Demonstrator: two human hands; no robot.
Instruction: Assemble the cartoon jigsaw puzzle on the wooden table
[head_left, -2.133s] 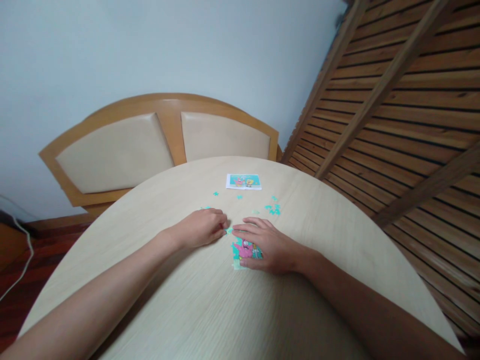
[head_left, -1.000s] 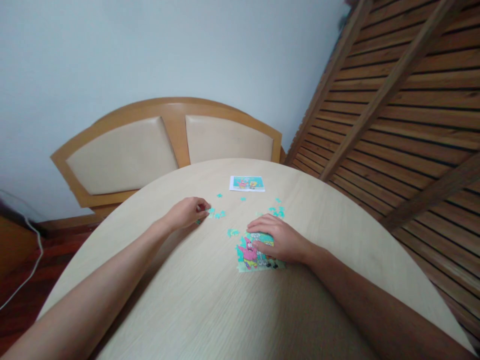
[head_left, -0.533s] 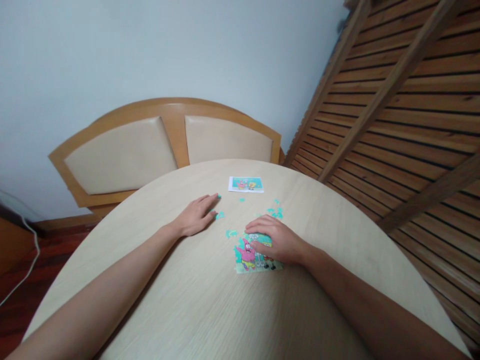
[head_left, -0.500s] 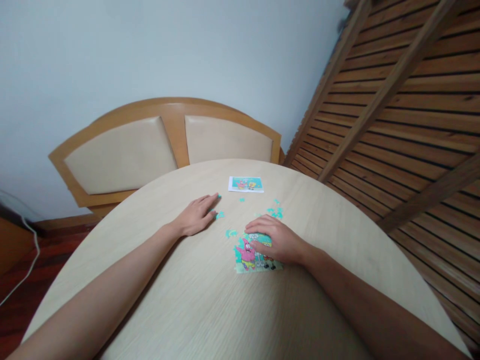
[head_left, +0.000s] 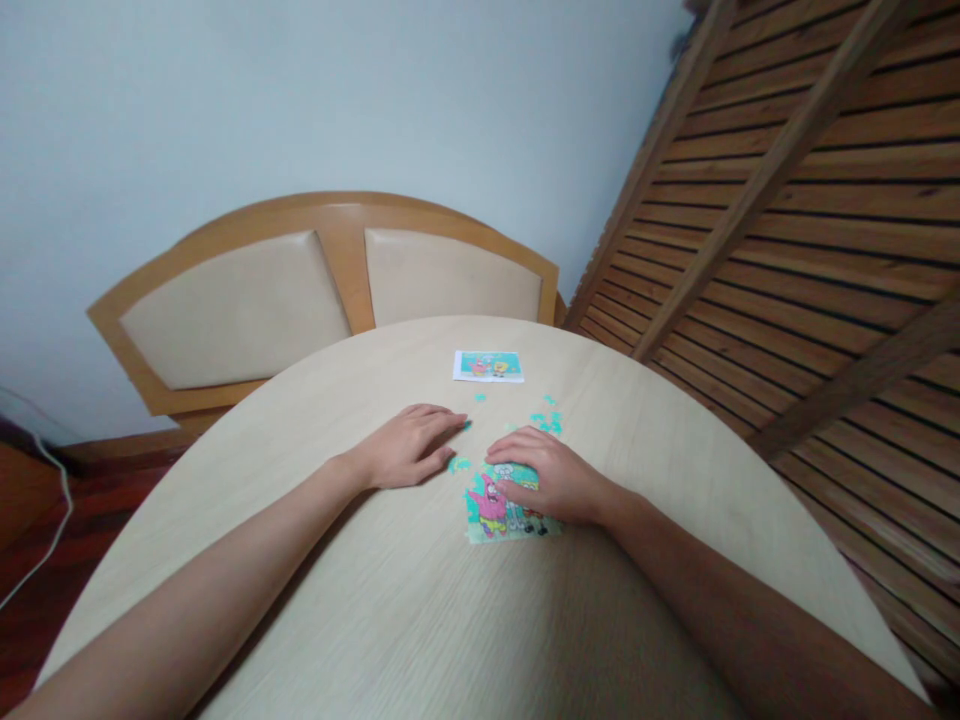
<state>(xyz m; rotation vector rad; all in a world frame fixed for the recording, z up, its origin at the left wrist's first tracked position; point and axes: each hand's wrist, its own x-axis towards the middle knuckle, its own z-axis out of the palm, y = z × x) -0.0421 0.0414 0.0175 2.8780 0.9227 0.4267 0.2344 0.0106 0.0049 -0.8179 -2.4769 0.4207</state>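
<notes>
At the centre of the frame in the head view, a person's two bare hands are working low over a round, pale wood tabletop (head_left: 375, 600). The left hand (head_left: 409, 448), left of centre, is lying palm down with its fingers spread apart, its fingertips touching a small turquoise puzzle piece (head_left: 467, 425) and its thumb pointing at a little cluster of pieces (head_left: 459, 465) just beside it. Right of centre, the right hand (head_left: 551, 480) is resting across a partly joined cartoon puzzle (head_left: 491, 510), its fingers stretched out side by side, its thumb standing apart over the printed figures. The puzzle is lying flat just below the middle of the frame, its left edge showing ragged. Above the right hand, loose turquoise pieces (head_left: 551, 425) are lying scattered, while a single piece (head_left: 481, 398) is sitting just below a printed picture card (head_left: 491, 367) near the tabletop's far edge. A padded chair back (head_left: 341, 260) is rising behind, and slatted woodwork (head_left: 787, 200) is filling the upper right.
</notes>
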